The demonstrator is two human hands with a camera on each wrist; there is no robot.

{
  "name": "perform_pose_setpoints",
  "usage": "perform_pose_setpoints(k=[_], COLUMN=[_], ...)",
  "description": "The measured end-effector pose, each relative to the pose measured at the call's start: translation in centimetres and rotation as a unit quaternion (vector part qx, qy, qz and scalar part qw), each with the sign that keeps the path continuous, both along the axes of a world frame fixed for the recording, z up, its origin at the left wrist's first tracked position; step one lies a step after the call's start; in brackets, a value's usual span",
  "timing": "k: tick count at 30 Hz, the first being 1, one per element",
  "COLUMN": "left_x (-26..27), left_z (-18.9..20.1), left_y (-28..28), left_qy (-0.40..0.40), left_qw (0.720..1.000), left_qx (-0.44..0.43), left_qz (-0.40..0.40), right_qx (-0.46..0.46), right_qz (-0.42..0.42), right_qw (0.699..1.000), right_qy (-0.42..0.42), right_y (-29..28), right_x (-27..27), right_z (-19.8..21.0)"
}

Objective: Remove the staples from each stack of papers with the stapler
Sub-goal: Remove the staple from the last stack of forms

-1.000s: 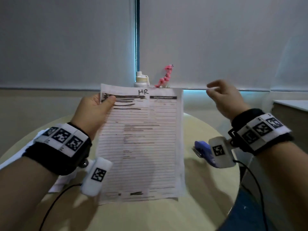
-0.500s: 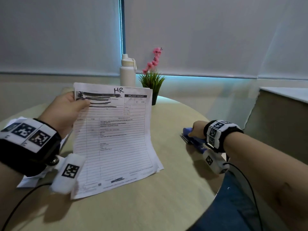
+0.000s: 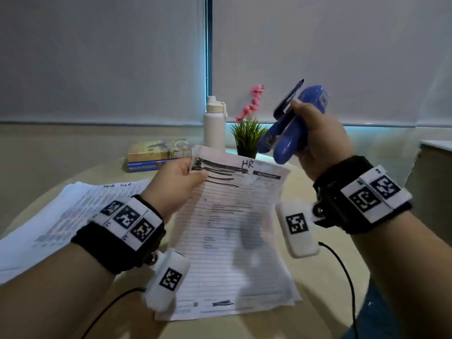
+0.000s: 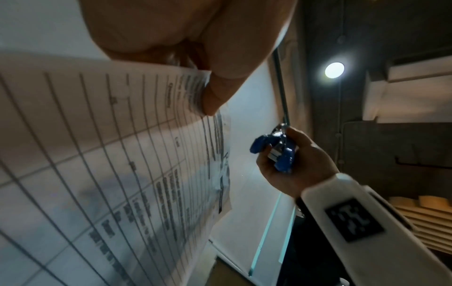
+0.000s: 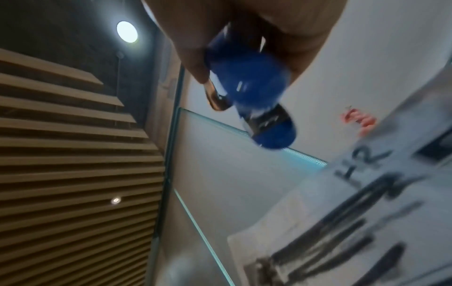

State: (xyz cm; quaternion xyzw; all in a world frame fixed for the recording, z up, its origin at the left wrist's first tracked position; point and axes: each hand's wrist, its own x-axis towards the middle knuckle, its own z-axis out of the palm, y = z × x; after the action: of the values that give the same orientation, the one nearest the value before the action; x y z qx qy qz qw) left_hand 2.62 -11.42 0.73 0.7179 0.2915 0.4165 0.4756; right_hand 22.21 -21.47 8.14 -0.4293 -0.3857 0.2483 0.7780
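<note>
My left hand pinches the top left corner of a stapled paper stack marked "HR", holding it tilted up with its bottom edge on the round table. In the left wrist view the thumb presses on that corner of the stack. My right hand grips a blue stapler in the air above the stack's top right corner, apart from it. The stapler points down toward the "HR" sheet. No staple is plainly visible.
More papers lie spread on the table's left side. At the back stand two stacked books, a white bottle and a small potted plant with pink flowers. A counter edge is at right.
The right hand went down to the stapler on the table, gripped it and lifted it above the stack. The left hand kept holding the "HR" stack, now lower and more tilted.
</note>
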Motion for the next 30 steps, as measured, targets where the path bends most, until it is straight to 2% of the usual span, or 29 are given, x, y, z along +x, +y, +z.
perform_pose_setpoints(k=[4, 11, 20, 30], left_x=[0.5, 0.8, 1.3, 1.3], left_z=[0.8, 1.2, 0.9, 0.8], left_y=[-2.0, -3.2, -3.2, -3.5], left_qy=[0.017, 0.016, -0.016, -0.035], left_qw=[0.999, 0.997, 0.997, 0.996], left_qx=[0.017, 0.031, 0.009, -0.030], left_qz=[-0.034, -0.062, -0.073, -0.078], right_qx=[0.058, 0.075, 0.063, 0.127], right_qz=[-0.061, -0.043, -0.072, -0.105], right_qw=[0.996, 0.996, 0.992, 0.984], right_qy=[0.026, 0.009, -0.077, -0.071], right_y=[1.5, 3.4, 3.7, 4.2], right_x=[-2.8, -5.4, -7.2, -8.0], right_z=[0.7, 0.3, -0.5, -1.0])
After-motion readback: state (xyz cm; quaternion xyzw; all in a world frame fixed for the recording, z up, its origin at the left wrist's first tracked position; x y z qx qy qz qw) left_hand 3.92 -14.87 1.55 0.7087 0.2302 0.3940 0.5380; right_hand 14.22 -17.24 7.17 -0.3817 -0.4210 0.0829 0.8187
